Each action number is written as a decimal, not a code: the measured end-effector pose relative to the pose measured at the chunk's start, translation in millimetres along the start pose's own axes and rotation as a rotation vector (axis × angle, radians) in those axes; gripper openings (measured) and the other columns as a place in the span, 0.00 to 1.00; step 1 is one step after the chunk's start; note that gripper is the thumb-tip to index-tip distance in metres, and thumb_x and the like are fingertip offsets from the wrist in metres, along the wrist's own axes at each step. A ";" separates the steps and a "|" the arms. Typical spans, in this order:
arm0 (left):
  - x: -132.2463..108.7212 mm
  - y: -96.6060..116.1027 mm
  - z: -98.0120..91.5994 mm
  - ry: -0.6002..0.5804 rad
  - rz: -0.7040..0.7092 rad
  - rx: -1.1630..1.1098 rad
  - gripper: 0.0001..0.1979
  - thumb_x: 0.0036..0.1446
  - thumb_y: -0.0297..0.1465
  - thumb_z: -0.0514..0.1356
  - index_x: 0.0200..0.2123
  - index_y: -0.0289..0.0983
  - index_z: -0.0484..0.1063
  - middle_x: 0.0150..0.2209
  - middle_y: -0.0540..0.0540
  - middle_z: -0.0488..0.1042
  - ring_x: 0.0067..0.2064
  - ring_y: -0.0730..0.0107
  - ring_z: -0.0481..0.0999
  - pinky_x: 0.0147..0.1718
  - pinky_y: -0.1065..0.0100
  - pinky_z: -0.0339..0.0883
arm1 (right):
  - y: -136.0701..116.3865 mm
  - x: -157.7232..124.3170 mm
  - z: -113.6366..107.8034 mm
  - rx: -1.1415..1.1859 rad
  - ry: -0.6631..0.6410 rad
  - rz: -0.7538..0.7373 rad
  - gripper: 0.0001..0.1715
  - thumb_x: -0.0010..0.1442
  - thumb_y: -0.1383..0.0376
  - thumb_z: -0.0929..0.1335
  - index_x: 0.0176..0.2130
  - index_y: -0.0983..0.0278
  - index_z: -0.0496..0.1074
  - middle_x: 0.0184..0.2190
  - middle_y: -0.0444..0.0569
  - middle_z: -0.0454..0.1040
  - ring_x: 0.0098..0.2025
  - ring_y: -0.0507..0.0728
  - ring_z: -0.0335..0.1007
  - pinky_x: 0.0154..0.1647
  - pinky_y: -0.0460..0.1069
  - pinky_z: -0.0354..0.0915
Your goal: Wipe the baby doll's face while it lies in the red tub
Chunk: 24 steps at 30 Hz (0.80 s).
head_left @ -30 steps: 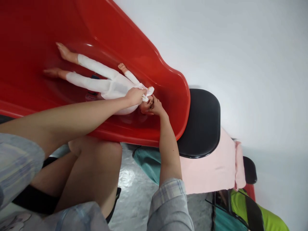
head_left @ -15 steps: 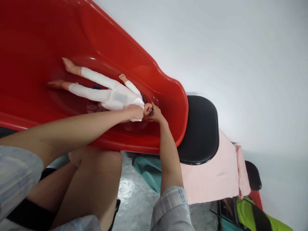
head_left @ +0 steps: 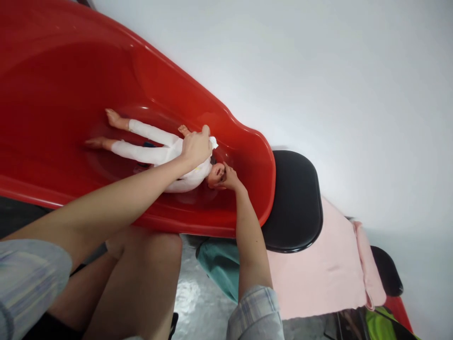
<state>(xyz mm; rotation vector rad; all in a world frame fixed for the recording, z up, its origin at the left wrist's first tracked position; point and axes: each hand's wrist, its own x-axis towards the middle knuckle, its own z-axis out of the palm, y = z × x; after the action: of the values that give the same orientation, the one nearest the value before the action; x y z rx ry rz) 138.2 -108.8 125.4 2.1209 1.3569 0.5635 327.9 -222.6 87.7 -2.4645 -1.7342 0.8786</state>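
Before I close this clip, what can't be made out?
In the head view:
Crown of the doll: largely covered by the right hand.
White cloth, full shape: mostly behind the left hand.
Dark item, identity: blocked by the doll's legs.
Red tub, far end: cut by the left edge.
Green item: cut by the bottom edge.

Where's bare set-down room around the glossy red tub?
Free: the tub beyond the feet of the white-clothed baby doll; the rounded black seat between the tub's end and the pale pink cloth. Crowded: the doll's head, cupped by the right hand, and chest, under the left hand.
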 end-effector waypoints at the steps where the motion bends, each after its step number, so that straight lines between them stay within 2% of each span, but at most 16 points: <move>1: 0.5 -2.4 0.9 0.039 0.024 -0.020 0.20 0.69 0.24 0.54 0.62 0.28 0.69 0.52 0.30 0.80 0.59 0.45 0.79 0.64 0.51 0.65 | -0.7 -0.3 0.1 0.002 -0.001 0.002 0.77 0.46 0.62 0.86 0.81 0.70 0.51 0.77 0.69 0.58 0.80 0.72 0.53 0.81 0.62 0.52; 4: -0.9 -10.1 14.4 0.015 0.087 -0.118 0.23 0.67 0.19 0.51 0.63 0.28 0.67 0.57 0.30 0.78 0.60 0.48 0.78 0.62 0.55 0.68 | -1.5 -1.0 0.1 0.013 -0.011 0.009 0.76 0.47 0.63 0.85 0.81 0.69 0.50 0.78 0.68 0.57 0.80 0.72 0.52 0.81 0.60 0.52; 8: -7.1 -23.1 40.7 -0.128 0.051 -0.242 0.24 0.70 0.24 0.51 0.67 0.33 0.66 0.57 0.34 0.79 0.52 0.51 0.82 0.52 0.59 0.73 | -1.7 -2.2 -0.4 0.019 -0.014 0.013 0.76 0.47 0.62 0.85 0.81 0.67 0.50 0.78 0.66 0.55 0.81 0.72 0.51 0.81 0.61 0.52; 10: -9.3 -30.1 50.3 -0.168 0.055 -0.225 0.26 0.71 0.27 0.53 0.70 0.34 0.65 0.59 0.34 0.78 0.53 0.51 0.81 0.53 0.60 0.72 | -2.5 -2.9 -0.8 0.023 -0.014 0.007 0.75 0.49 0.61 0.85 0.81 0.67 0.50 0.79 0.66 0.55 0.81 0.72 0.51 0.81 0.61 0.51; 12: -9.9 -35.7 56.4 -0.189 0.111 -0.129 0.24 0.71 0.28 0.53 0.68 0.33 0.69 0.61 0.33 0.77 0.57 0.51 0.79 0.58 0.61 0.70 | -3.7 -3.4 -1.3 0.025 -0.019 0.005 0.74 0.49 0.62 0.84 0.81 0.67 0.51 0.78 0.66 0.55 0.81 0.72 0.50 0.81 0.62 0.51; 15: -9.5 -40.6 60.8 -0.228 0.211 -0.010 0.19 0.73 0.30 0.54 0.60 0.34 0.77 0.64 0.34 0.76 0.65 0.51 0.74 0.67 0.59 0.63 | -5.0 -3.3 -1.3 0.028 -0.022 0.019 0.76 0.46 0.64 0.85 0.81 0.65 0.51 0.78 0.66 0.56 0.81 0.72 0.50 0.80 0.62 0.51; 18: -9.0 -41.7 61.6 -0.271 0.229 0.024 0.19 0.73 0.31 0.55 0.62 0.35 0.77 0.69 0.35 0.72 0.69 0.52 0.70 0.70 0.59 0.59 | -3.6 -1.5 0.2 0.029 -0.020 0.024 0.76 0.45 0.64 0.85 0.81 0.64 0.51 0.77 0.66 0.57 0.81 0.72 0.51 0.80 0.62 0.52; 21: -9.3 -39.2 58.5 -0.316 0.253 0.011 0.20 0.73 0.29 0.54 0.62 0.32 0.76 0.66 0.34 0.75 0.67 0.52 0.73 0.68 0.61 0.61 | -0.1 1.5 2.9 0.036 -0.017 0.002 0.77 0.45 0.61 0.86 0.81 0.63 0.52 0.78 0.65 0.57 0.81 0.72 0.49 0.80 0.62 0.52; 24: -10.7 -32.7 51.5 -0.319 0.290 0.000 0.18 0.70 0.26 0.54 0.58 0.33 0.78 0.61 0.37 0.79 0.62 0.55 0.77 0.63 0.65 0.65 | 2.2 3.5 5.1 0.035 -0.010 -0.017 0.79 0.44 0.60 0.87 0.81 0.65 0.52 0.77 0.67 0.57 0.81 0.72 0.51 0.80 0.62 0.52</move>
<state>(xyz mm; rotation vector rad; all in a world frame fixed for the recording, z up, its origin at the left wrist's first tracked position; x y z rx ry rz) 143.2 -119.2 64.5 2.3058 0.8831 0.3146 328.3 -222.0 81.2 -2.4245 -1.7239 0.9130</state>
